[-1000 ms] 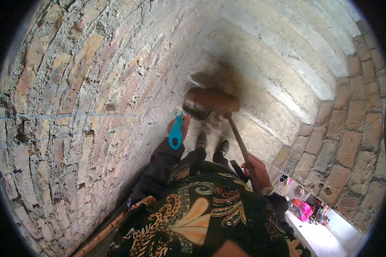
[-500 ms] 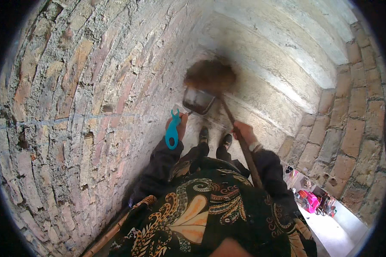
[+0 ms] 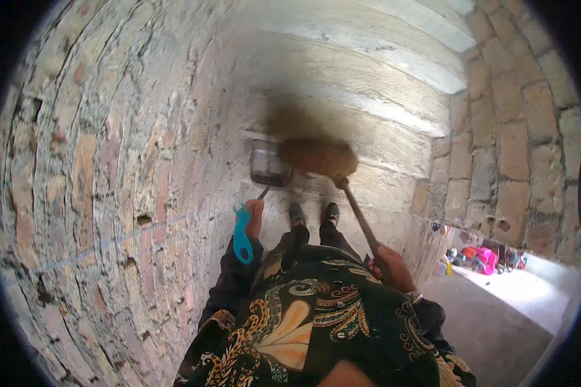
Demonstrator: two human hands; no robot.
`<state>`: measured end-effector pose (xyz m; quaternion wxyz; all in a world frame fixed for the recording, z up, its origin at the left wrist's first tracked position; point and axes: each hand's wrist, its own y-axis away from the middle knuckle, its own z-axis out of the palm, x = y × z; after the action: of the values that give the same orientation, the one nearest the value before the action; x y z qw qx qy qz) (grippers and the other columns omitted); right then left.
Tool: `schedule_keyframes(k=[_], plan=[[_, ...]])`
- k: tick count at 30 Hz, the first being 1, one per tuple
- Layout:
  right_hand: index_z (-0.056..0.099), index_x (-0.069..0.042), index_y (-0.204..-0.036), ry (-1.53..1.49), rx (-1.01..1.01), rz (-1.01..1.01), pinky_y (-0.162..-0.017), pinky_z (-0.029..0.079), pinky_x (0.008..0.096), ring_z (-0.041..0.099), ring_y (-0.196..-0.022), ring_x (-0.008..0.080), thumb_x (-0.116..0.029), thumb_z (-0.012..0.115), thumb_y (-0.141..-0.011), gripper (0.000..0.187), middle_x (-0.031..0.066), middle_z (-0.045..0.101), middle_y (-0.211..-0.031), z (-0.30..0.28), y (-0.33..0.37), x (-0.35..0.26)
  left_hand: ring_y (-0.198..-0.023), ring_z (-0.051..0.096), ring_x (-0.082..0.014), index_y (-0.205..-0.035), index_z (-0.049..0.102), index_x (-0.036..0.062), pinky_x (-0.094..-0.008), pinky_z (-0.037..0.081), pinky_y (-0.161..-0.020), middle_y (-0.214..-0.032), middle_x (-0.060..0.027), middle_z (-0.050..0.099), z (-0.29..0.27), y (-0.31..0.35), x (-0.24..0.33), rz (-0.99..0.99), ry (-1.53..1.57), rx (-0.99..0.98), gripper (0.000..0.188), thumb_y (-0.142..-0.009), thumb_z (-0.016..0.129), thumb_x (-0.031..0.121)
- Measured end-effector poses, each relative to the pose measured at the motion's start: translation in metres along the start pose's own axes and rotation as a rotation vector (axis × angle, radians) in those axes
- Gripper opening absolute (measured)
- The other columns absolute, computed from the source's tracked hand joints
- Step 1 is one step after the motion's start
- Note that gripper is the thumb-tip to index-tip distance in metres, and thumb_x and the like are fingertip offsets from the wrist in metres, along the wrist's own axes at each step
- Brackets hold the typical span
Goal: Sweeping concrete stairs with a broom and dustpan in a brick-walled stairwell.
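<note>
My left hand (image 3: 255, 218) is closed round the handle of a dustpan; the handle's teal end (image 3: 242, 240), with a hole in it, sticks out beside the hand. The dark dustpan (image 3: 265, 175) rests low ahead of my feet, close to the left wall. In my right hand (image 3: 396, 267) I grip the wooden stick (image 3: 363, 224) of a broom. Its brown, bushy head (image 3: 323, 158) is blurred by motion and overlaps the dustpan's right side. Whether the bristles touch the pan or the step, I cannot tell.
A rough brick wall (image 3: 122, 213) runs close along my left, and another brick wall (image 3: 510, 148) stands on the right. Concrete steps (image 3: 368, 84) rise ahead of my shoes (image 3: 330, 213). Colourful items, one bright pink (image 3: 486, 259), lie at the lower right.
The broom head has swung to the right and nearer to me, and my right hand has drawn back. The whole view has shifted, with more of the lower-right floor showing. Both grips are unchanged.
</note>
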<state>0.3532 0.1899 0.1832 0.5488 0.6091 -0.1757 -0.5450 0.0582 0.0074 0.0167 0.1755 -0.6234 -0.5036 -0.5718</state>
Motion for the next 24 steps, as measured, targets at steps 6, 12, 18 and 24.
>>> schedule_keyframes(k=[6, 12, 18, 24], plan=[[0.049, -0.003, -0.097, -0.193, 0.301, -0.107, -0.042, 0.035, 0.0209, 0.043, -0.046, 0.0099, -0.032, 0.047, -0.083, 0.032, 0.0069, 0.052, -0.066, -0.039, 0.030, -0.003, -0.055, 0.048, -0.0071, -0.076, 0.054, 0.0047, -0.0233, 0.039, -0.042, -0.068, -0.0007, 0.051, -0.001, -0.015, -0.027, -0.117, 0.210, -0.016, 0.024, -0.079, 0.057, 0.028], [0.049, -0.005, -0.082, -0.385, 0.373, -0.244, -0.039, 0.034, 0.0197, 0.040, -0.042, 0.0090, -0.034, 0.046, -0.083, 0.029, -0.0013, 0.044, -0.052, -0.108, 0.028, -0.004, -0.039, 0.044, -0.0092, -0.072, 0.053, 0.0025, -0.0238, 0.039, -0.035, -0.050, -0.0040, 0.047, -0.027, -0.016, 0.031, -0.102, 0.188, -0.038, 0.025, -0.080, 0.055, 0.026], [0.046, -0.003, -0.083, -0.617, 0.267, -0.358, -0.039, 0.033, 0.0168, 0.038, -0.045, 0.0068, -0.035, 0.043, -0.086, 0.033, -0.0006, 0.039, -0.056, -0.155, 0.002, -0.047, -0.039, 0.047, -0.0134, -0.070, 0.055, 0.0007, -0.0252, 0.043, -0.035, -0.050, -0.0060, 0.048, -0.052, -0.003, 0.099, -0.183, 0.080, -0.054, 0.030, -0.076, 0.057, 0.030], [0.046, -0.003, -0.081, -0.659, 0.239, -0.365, -0.040, 0.036, 0.0170, 0.038, -0.044, 0.0063, -0.033, 0.048, -0.084, 0.030, -0.0009, 0.042, -0.057, -0.207, -0.064, -0.131, -0.039, 0.047, -0.0125, -0.074, 0.056, 0.0000, -0.0243, 0.044, -0.038, -0.054, -0.0057, 0.050, -0.038, -0.004, 0.154, -0.228, 0.020, -0.059, 0.028, -0.076, 0.059, 0.028]])
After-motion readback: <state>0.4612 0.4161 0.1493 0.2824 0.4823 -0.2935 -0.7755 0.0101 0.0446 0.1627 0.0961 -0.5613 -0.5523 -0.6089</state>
